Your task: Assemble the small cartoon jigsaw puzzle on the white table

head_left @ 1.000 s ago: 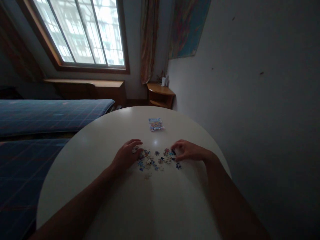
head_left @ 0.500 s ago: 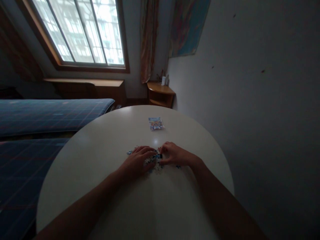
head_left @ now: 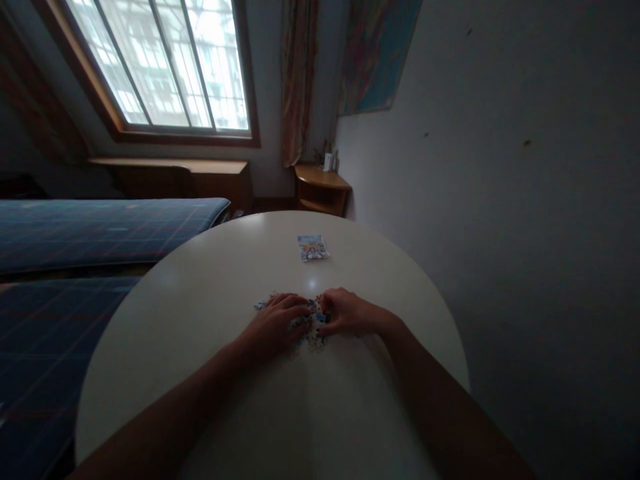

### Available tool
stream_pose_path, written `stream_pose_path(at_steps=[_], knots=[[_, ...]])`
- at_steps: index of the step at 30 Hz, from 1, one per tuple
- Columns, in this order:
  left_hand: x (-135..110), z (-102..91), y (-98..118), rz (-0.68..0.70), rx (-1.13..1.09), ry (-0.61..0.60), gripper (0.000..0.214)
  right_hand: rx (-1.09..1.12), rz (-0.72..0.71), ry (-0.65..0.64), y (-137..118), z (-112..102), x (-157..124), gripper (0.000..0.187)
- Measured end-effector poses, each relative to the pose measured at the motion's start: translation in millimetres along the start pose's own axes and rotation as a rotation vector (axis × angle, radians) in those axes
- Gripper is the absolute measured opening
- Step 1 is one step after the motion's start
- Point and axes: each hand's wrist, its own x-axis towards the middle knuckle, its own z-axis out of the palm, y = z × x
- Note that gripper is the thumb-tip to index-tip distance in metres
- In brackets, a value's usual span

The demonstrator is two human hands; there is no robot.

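A small heap of loose jigsaw pieces (head_left: 312, 328) lies on a round white table (head_left: 210, 293), squeezed between my two hands. My left hand (head_left: 277, 323) rests on the heap's left side, fingers curved over the pieces. My right hand (head_left: 345, 313) presses against the right side, fingers curled inward onto the pieces. A few pieces (head_left: 260, 305) poke out beyond my left fingers. Much of the heap is hidden under my fingers. A small colourful picture card (head_left: 312, 247) lies flat farther back on the table.
A grey wall stands close on the right. A bed with a blue checked cover (head_left: 100, 230) runs along the left. A wooden corner shelf (head_left: 320, 187) with a small white cup sits behind the table, below a window (head_left: 165, 67) and curtain.
The pieces were spread in a loose row a second ago. Both hands have slid toward each other and pushed them into one tight heap.
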Motion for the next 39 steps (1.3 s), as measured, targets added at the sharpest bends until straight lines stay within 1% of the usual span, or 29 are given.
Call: stream_pose_path(at_steps=[3, 6, 9, 12, 15, 19, 22, 25, 27, 30, 33, 36, 38, 39], knots=[[0.5, -1.6, 1.1, -0.025, -0.028, 0.000, 0.024, 0.180, -0.019, -0.021, 3.4, 2.0, 1.1, 0.031], [1.3, -3.3, 2.9, -0.065, -0.086, 0.023, 0.024, 0.336, -0.051, 0.009, 6.5, 3.2, 4.8, 0.026], [2.2, -4.3, 5.6, -0.144, -0.178, 0.079, 0.024, 0.477, -0.059, 0.082, 4.2, 4.4, 10.5, 0.028], [2.9, -5.8, 8.8, -0.276, -0.267, 0.131, 0.022, 0.620, -0.064, 0.152, -4.3, 7.6, 15.0, 0.033], [3.6, -8.4, 10.9, -0.366, -0.321, 0.155, 0.019, 0.688, -0.077, 0.200, -13.7, 11.3, 16.5, 0.037], [4.3, -10.9, 10.7, -0.396, -0.329, 0.176, 0.017, 0.764, -0.075, 0.226, -19.7, 11.9, 15.9, 0.040], [4.3, -11.5, 11.1, -0.411, -0.343, 0.193, 0.016, 0.786, -0.066, 0.220, -20.0, 10.6, 15.7, 0.036], [3.8, -11.8, 12.9, -0.403, -0.349, 0.188, 0.017, 0.757, -0.066, 0.214, -19.6, 9.9, 16.0, 0.034], [3.2, -11.3, 12.7, -0.402, -0.329, 0.173, 0.016, 0.676, -0.066, 0.219, -19.2, 9.4, 15.9, 0.034], [1.6, -8.0, 6.3, -0.388, -0.256, 0.177, 0.013, 0.475, -0.066, 0.226, -17.3, 7.0, 13.4, 0.030], [-1.7, -2.5, -6.4, -0.283, -0.104, 0.203, 0.008, 0.242, -0.109, 0.200, -13.2, 2.2, 7.9, 0.025], [-6.1, 1.6, -17.4, -0.219, 0.037, 0.166, 0.008, 0.023, -0.142, 0.187, -9.1, -2.2, 2.5, 0.033], [-8.4, 2.6, -20.5, -0.210, 0.066, 0.155, 0.009, -0.049, -0.123, 0.170, -7.6, -3.3, 0.8, 0.037], [-9.0, 2.6, -20.7, -0.208, 0.068, 0.159, 0.009, -0.055, -0.118, 0.154, -7.2, -3.3, 0.7, 0.036]])
